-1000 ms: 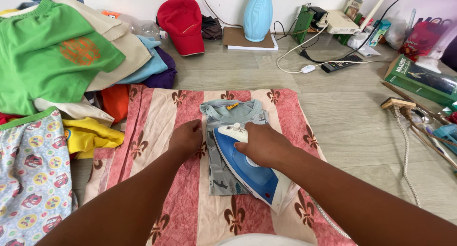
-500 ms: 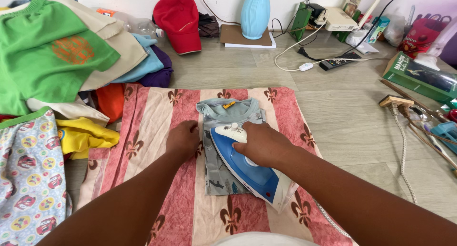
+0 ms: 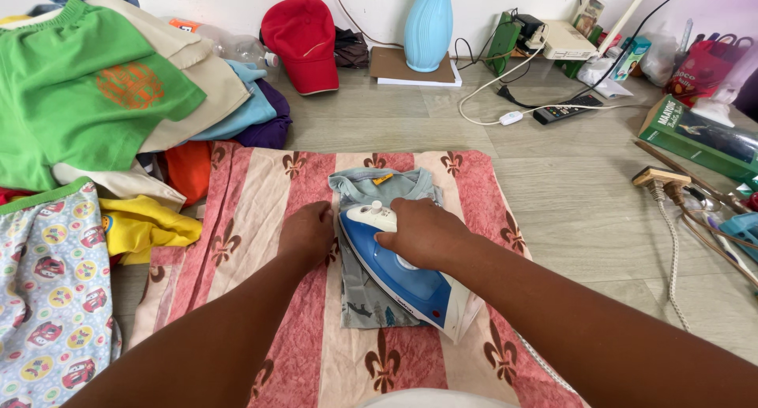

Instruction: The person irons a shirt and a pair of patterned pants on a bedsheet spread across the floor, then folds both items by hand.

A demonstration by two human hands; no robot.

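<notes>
Slid a little up the folded grey shirt (image 3: 377,254) toward its collar: blue iron (image 3: 399,270), gripped by right hand (image 3: 422,233). Left hand (image 3: 308,233) flat on shirt edge and striped cloth (image 3: 253,242). Farther off, clothes pile (image 3: 103,116), red cap (image 3: 304,41).

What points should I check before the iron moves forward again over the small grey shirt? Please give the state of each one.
1. Right hand grips the blue iron: ok.
2. Iron rests on the folded grey shirt: ok.
3. Left hand is beside the iron, pressing the shirt's left edge, near its path: not ok.
4. Shirt lies on the striped cloth: ok.
5. Iron's heat: cannot tell.
</notes>
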